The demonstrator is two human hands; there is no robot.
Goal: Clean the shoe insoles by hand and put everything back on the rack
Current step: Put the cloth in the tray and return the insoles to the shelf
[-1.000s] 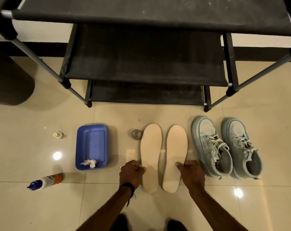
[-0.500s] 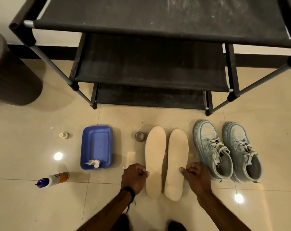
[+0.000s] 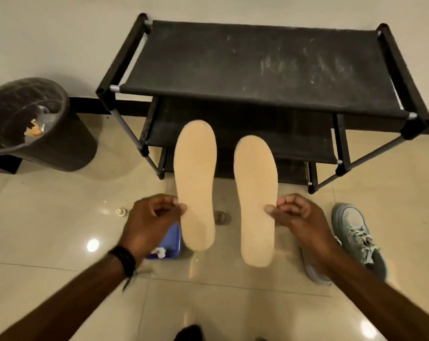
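Two tan insoles are held up in the air in front of the rack, flat faces toward the camera, toes pointing away and heels toward the person; the left insole (image 3: 195, 185) sits a little higher and farther forward than the right insole (image 3: 256, 200), and a clear gap separates them; the left hand (image 3: 150, 223) pinches the left insole at its outer edge near the middle, thumb tip on the face and fingers curled behind; the right hand (image 3: 298, 217) pinches the right insole the same way at its outer edge, thumb on the face and fingers curled; a dark band (image 3: 123, 260) circles the left wrist; below the left hand a blue tray (image 3: 172, 242) lies on the floor, partly hidden, with a bit of white material (image 3: 158, 252) in its near end; between the insoles, lower down, a small round lid-like object (image 3: 220, 217) rests on the tiles; to the right a pale blue-grey sneaker (image 3: 357, 238) stands on the floor, and a second shoe is mostly hidden beneath the right forearm; behind the insoles stands the black shoe rack (image 3: 257, 70), its dusty fabric top shelf bare and lower shelves dark beneath; a small bottle (image 3: 121, 212) sits on the floor left of the left hand; farther left, by the wall, stands a dark bin (image 3: 36, 126) with scraps inside; the glossy beige floor (image 3: 60, 217) shows bright light reflections.
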